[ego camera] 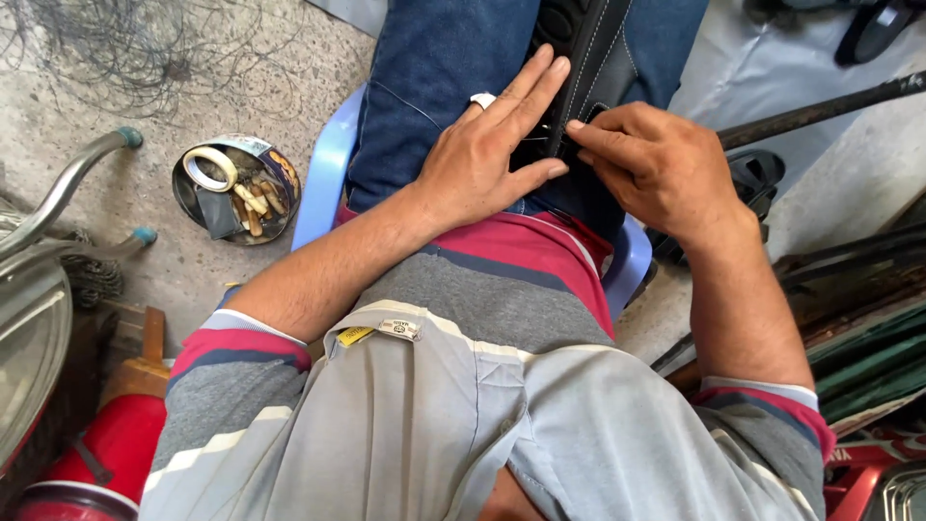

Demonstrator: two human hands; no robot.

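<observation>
The black stitched shoe lies on your lap, between your two hands. Your left hand rests flat on it, fingers stretched out and gripping nothing; your right hand pinches something small at its seam edge, too hidden to name. If the flat palm eases, the shoe could slide off your jeans. Well left of your fingers, a round tin sits on the concrete.
</observation>
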